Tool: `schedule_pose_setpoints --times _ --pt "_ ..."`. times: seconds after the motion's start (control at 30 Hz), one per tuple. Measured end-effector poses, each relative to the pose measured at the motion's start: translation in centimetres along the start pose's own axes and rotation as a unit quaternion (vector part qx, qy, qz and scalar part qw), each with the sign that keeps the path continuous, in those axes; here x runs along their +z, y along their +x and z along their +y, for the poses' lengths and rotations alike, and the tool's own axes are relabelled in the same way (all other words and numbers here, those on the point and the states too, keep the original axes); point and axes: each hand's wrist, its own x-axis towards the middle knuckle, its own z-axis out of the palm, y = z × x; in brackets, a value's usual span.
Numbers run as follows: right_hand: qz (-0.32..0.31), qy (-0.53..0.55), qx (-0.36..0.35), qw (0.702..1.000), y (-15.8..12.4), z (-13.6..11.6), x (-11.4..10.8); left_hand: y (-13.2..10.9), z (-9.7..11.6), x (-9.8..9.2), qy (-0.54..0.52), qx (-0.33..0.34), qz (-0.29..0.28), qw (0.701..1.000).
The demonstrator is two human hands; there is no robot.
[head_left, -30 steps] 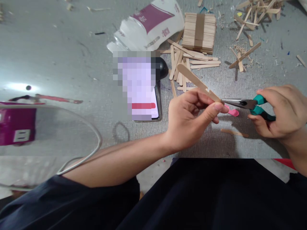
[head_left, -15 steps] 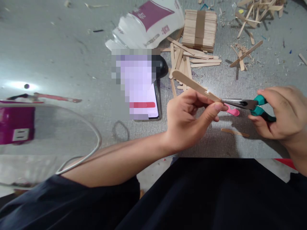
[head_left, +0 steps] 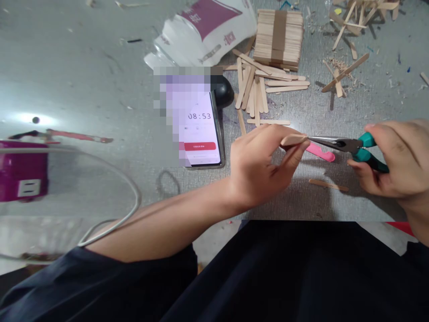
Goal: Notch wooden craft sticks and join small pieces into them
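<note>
At the near right of the table (head_left: 295,203), my left hand (head_left: 256,167) pinches a wooden stick (head_left: 292,140), seemingly to steady it at the tips of the pliers (head_left: 346,145) gripped in my right hand (head_left: 402,154); farther off, a brown band (head_left: 278,33) binds a bundle of sticks (head_left: 292,36), and I can't tell what the white bag (head_left: 239,31) holds

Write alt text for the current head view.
The left hand pinches a wooden stick at the tips of pliers held in the right hand. Loose sticks, a banded bundle of sticks and a phone showing 08:53 are on the gray table.
</note>
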Motion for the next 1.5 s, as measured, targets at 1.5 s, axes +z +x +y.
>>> schedule_pose_setpoints --times 1.5 --pt "-0.263 0.049 0.137 0.954 -1.4 -0.5 3.4 0.5 0.4 -0.6 -0.24 -0.228 -0.155 0.931"
